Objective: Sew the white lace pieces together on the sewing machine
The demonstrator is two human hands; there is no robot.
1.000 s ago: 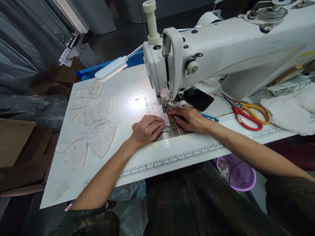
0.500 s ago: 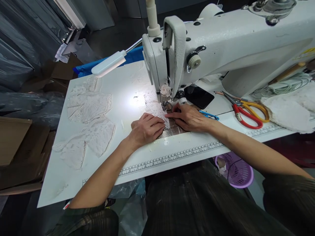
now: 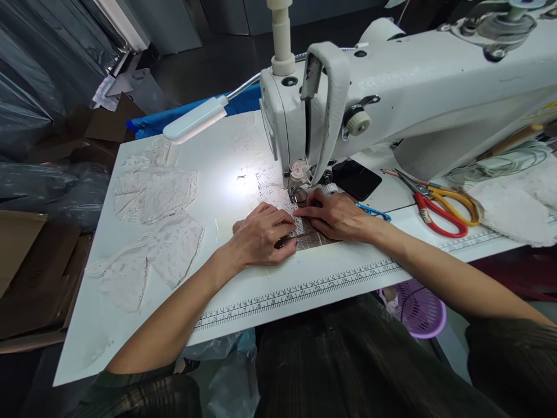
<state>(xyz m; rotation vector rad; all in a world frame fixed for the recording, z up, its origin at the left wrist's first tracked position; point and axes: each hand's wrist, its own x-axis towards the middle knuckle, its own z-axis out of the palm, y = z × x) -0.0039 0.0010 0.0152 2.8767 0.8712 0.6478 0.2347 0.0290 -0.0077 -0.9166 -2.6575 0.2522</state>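
A white lace piece (image 3: 285, 200) lies under the presser foot (image 3: 298, 196) of a white sewing machine (image 3: 287, 122). My left hand (image 3: 265, 235) rests over its near end, fingers bent and closed on the lace, which they partly hide. From the other side, my right hand (image 3: 333, 215) grips the lace edge just in front of the foot, index finger stretched toward it and the other fingers curled. Beneath both hands shows the metal needle plate (image 3: 319, 238). A pale fabric rose (image 3: 300, 170) hangs on the machine head beside the needle.
Sewn white lace pieces (image 3: 159, 194) lie at the table's left. Right of my hands are blue thread snips (image 3: 373, 211), a black phone (image 3: 357, 179), red-and-yellow-handled scissors (image 3: 441, 212) and white fabric (image 3: 513, 209). A printed ruler (image 3: 300, 293) runs along the front edge; a lamp (image 3: 195, 120) shines leftward.
My left hand's fingers have curled more, thumb and fingertips drawn in at the near end of the lace. My right hand stays by the foot. The whole view has shifted slightly.
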